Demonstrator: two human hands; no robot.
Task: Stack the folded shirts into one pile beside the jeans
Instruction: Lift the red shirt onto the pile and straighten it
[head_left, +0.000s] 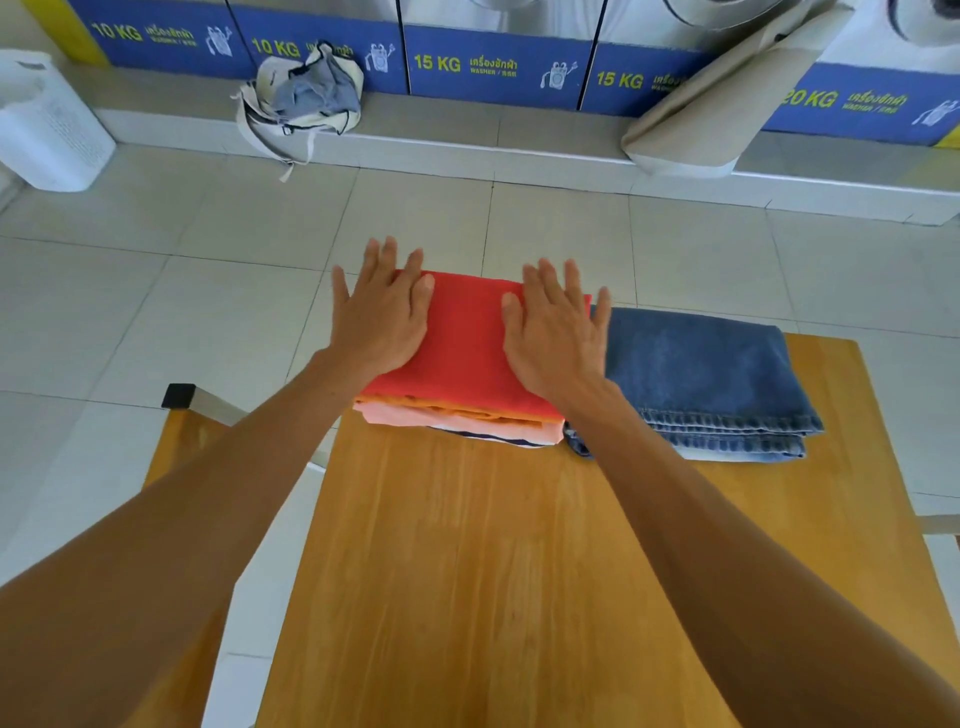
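Both hands, left hand (382, 317) and right hand (558, 332), lie flat with fingers spread on one shirt pile (462, 358). One folded jeans (711, 379) touches it, on one wooden table (519, 571).

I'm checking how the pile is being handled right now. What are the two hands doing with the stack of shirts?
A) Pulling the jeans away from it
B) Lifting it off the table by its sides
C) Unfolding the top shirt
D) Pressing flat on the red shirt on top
D: the left hand and right hand lie with straight, spread fingers on the red shirt topping the pile, beside the jeans.
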